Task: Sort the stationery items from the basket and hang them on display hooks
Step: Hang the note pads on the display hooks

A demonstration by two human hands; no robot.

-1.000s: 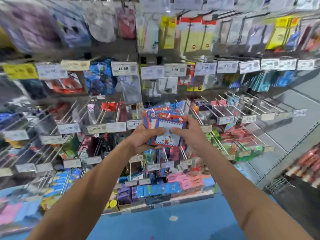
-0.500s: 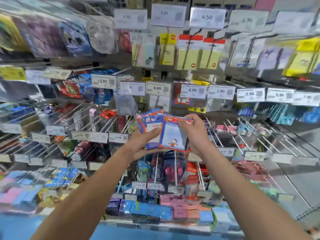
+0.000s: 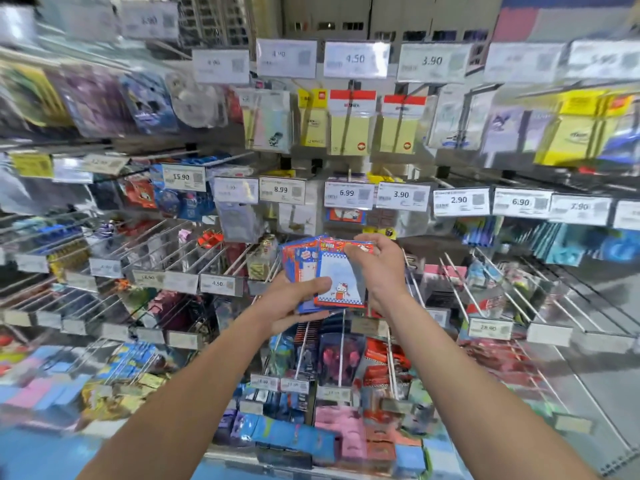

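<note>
At frame centre, left hand [image 3: 294, 301] and right hand [image 3: 379, 271] had fingers clamped on cartoon-cat notepad packs [image 3: 341, 284]; above hung 8.99 tag [image 3: 281, 189], 6.99 tag [image 3: 348, 194], 3.90 tag [image 3: 401, 195].

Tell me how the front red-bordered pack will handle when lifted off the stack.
Probably light: the right hand pinches the red-bordered pack by its top edge. It looks flat, so likely fairly stiff. Its glossy wrap may slide against the blue packs behind.
</note>
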